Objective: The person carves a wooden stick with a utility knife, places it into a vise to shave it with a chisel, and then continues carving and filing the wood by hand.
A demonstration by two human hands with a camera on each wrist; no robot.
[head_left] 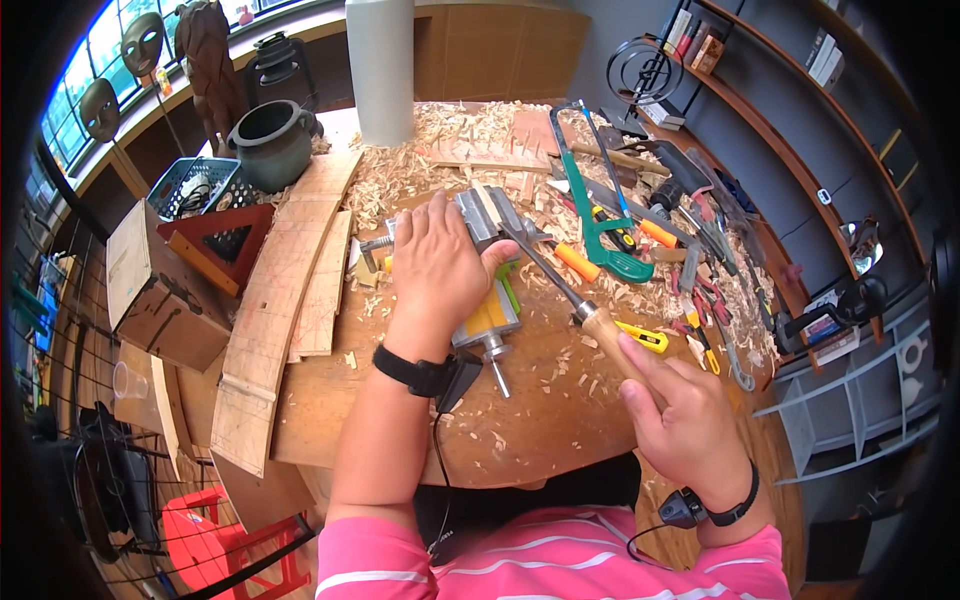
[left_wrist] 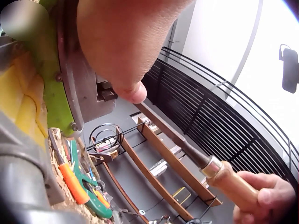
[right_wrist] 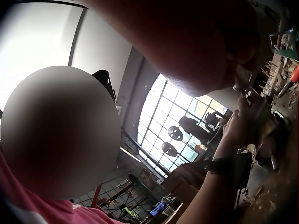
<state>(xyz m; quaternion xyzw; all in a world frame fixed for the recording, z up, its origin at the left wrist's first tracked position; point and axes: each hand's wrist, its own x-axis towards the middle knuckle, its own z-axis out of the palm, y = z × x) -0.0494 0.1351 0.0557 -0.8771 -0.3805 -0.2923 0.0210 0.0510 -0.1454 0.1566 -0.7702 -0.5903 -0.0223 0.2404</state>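
Observation:
My right hand grips the wooden handle of a chisel, whose long steel blade slants up and left to the vise. A narrow strip of pale wood is held between the vise's grey metal jaws. Across the vise's left side rests my left hand, fingers extended, with the thumb reaching toward the chisel's blade. In the left wrist view the thumb tip lies right at the upper end of the blade. The chisel's cutting edge is hidden behind that thumb there.
Wood shavings cover the bench's far side. On the right lie a green hacksaw, orange-handled tools and a yellow cutter. Long boards and a cardboard box stand at left. A white cylinder rises behind.

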